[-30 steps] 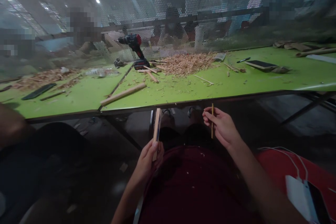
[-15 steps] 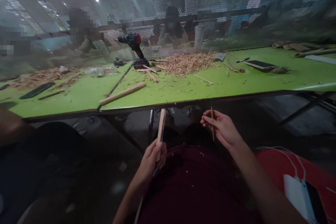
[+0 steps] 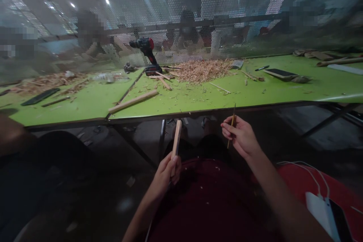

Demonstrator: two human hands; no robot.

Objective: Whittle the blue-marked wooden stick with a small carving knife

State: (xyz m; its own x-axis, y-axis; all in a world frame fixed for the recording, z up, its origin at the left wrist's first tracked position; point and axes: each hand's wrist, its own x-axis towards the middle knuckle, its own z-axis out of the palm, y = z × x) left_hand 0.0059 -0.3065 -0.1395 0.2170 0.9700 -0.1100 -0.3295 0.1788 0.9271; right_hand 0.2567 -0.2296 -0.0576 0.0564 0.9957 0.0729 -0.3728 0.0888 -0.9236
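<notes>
Gripping wooden strip (image 3: 176, 139) low in closed left hand (image 3: 166, 170), pinching dark-tipped yellow stick (image 3: 232, 122) in right hand (image 3: 242, 136); advisably keeping strip steady, pinch light.

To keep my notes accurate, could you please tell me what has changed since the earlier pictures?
The left hand has shifted slightly right, toward the right hand, carrying the wooden piece. The right hand's thin stick has tipped, its top now leaning right. Nothing was grasped or released; the drill and wood shavings stayed put.
</notes>
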